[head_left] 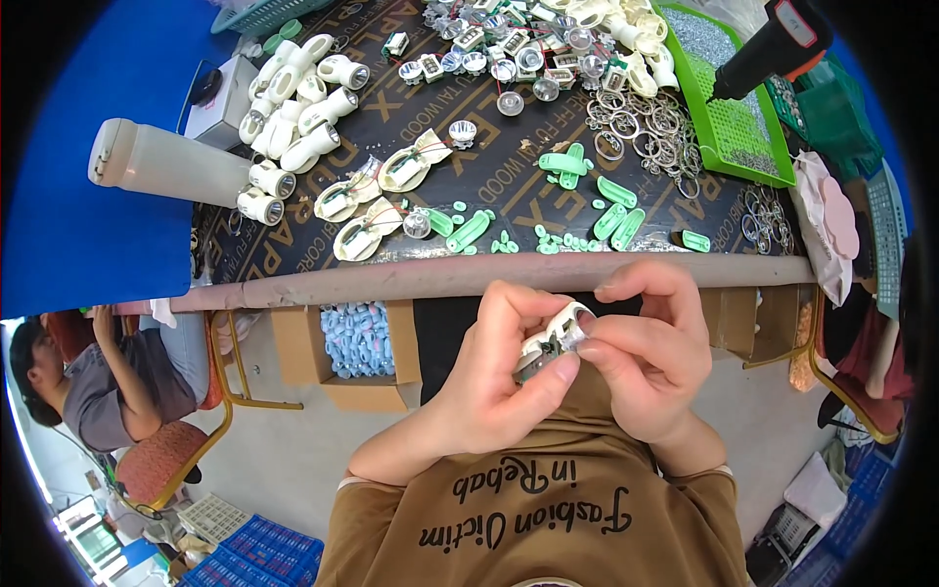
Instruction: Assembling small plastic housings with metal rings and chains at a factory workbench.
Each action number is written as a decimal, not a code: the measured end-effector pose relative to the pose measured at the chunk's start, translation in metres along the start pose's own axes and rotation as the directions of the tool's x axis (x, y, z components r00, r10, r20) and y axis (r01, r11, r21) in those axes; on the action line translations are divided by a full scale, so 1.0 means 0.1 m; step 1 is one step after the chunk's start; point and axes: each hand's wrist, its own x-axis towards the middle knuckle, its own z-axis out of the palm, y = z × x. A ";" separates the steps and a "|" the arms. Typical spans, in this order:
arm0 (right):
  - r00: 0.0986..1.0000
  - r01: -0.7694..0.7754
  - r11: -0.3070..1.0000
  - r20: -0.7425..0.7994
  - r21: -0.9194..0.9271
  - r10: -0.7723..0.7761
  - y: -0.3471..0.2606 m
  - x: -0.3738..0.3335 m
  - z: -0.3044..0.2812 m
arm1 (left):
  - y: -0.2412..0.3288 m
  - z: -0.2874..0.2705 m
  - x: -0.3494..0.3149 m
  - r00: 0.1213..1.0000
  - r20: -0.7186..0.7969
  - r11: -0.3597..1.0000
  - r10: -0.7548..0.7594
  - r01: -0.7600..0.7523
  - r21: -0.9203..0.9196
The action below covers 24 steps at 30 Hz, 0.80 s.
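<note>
In front of my chest, my left hand (494, 367) is closed around a small cream flashlight housing (559, 321). The housing is open on one side, and dark and metallic parts show inside it. My right hand (650, 362) pinches the clear reflector (574, 336) at the housing's front end between thumb and fingertips; its index finger is raised and bent. Beyond my hands, on the table, lie open housings (370, 230) with wired parts in them. Near the table edge are green oval switch covers (468, 232) and small green buttons (558, 239).
Assembled flashlights (311, 145) lie at the left beside a large whitish cylinder (166, 161). Loose reflectors with circuits (528, 59), metal rings (626, 127) and a green tray (719, 142) holding a black-handled tool (773, 49) fill the far right. Below the edge stands a carton (367, 394) of blue parts; a person (117, 391) sits left.
</note>
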 end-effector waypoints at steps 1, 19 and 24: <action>1.000 -0.001 1.000 -0.001 -0.001 0.001 0.01 0.00 0.00 | 0.00 0.00 0.01 0.999 0.009 0.999 0.034 -0.034 0.040; 0.976 -0.170 0.811 -0.021 0.560 0.219 -0.09 -0.07 0.14 | -0.21 -0.05 0.02 0.902 0.033 0.890 0.431 -0.430 0.152; 0.991 -0.134 0.851 0.052 0.507 0.125 -0.07 -0.05 0.09 | -0.22 -0.11 0.02 0.875 0.142 0.861 0.462 -0.481 0.162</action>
